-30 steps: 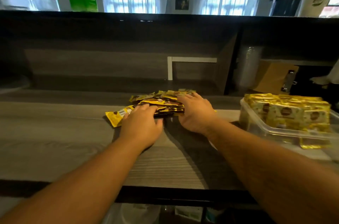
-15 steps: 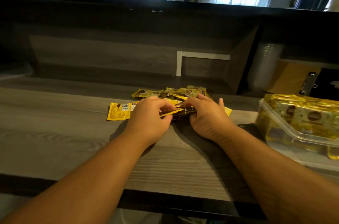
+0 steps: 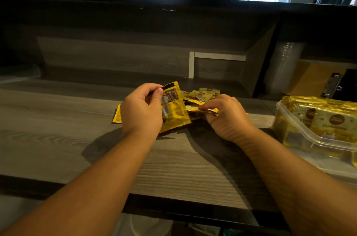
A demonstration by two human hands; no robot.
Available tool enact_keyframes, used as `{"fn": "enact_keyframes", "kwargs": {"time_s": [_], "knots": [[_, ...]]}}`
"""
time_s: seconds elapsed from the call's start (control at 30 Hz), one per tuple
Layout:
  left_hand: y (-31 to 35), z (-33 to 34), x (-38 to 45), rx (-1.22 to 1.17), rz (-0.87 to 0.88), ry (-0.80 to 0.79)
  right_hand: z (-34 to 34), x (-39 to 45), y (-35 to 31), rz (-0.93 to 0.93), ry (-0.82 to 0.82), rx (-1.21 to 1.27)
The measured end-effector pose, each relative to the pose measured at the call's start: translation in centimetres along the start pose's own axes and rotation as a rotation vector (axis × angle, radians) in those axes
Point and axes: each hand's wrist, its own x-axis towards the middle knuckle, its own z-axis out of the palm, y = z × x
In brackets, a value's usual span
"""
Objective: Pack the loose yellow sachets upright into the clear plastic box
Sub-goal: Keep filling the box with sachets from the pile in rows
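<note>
- A yellow sachet (image 3: 174, 108) is held up off the worktop (image 3: 58, 139), tilted, printed back toward the camera, top corner pinched betw. thumb & fingers of the left hand (image 3: 142, 112); that grip is closed on it.
- Just right of it, a loose pile of sachets (image 3: 201, 96) lies flat on the worktop, some overlapping; one more sachet (image 3: 117, 115) is seen flat behind the left hand, partly hidden.
- A thin flat sachet (image 3: 207, 110) at the pile's near edge is nipped edge-on by the fingertips of the right hand (image 3: 226, 120); grip closed around it, w/ the hand resting low at the pile.
- The clear plastic box (image 3: 313, 139) sits at the far right of the worktop, well apart from the pile, partly cut off by the frame edge.
- Inside the box, packed sachets (image 3: 324, 118) are stood upright in rows, tops rising above the rim.
- Behind the worktop a dark recessed shelf is seen, w/ a white L-shaped strip (image 3: 208, 58) on its back panel.
- Further right, a brown clipboard (image 3: 316, 81) leans in the next bay.
</note>
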Motion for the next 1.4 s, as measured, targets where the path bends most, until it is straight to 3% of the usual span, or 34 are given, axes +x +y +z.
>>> {"fn": "enact_keyframes", "kwargs": {"time_s": [0.07,0.13,0.27,0.37,0.47,0.57,0.7,0.8,1.0,1.27,1.4], "knots": [[0.0,-0.1,0.1,0.067,0.005,0.024,0.5,-0.7,0.4,-0.049,0.21,0.159],[0.0,-0.1,0.0,0.099,0.023,0.02,0.6,-0.8,0.4,0.007,0.269,0.416],[0.3,0.1,0.1,-0.139,-0.088,-0.019,-0.3,-1.1,-0.4,0.198,0.216,1.01],[0.3,0.1,0.2,-0.317,-0.183,-0.032,-0.6,-1.3,-0.7,0.273,0.174,1.276],[0.2,0.3,0.2,-0.274,-0.193,-0.038,-1.0,-1.5,-0.7,0.351,0.175,1.575],[-0.2,0.3,0.3,-0.125,-0.139,-0.078,-1.4,-1.8,-0.4,0.359,0.113,1.49],[0.0,0.1,0.2,-0.112,-0.221,-0.158,-1.9,-2.2,-0.6,0.383,0.079,1.497],[1.0,0.2,-0.4,-0.241,-0.31,-0.24,-2.2,-2.4,-0.9,0.406,0.161,1.478],[5.6,0.6,-1.2,-0.29,-0.31,-0.228,-5.2,-4.7,-0.5,0.306,0.278,1.246],[13.6,5.1,-3.6,-0.189,-0.127,-0.374,-12.7,-9.7,6.1,0.157,0.653,0.94],[17.4,8.5,-5.4,-0.165,0.021,-0.504,-16.0,-12.7,10.4,0.143,0.729,0.934]]}}
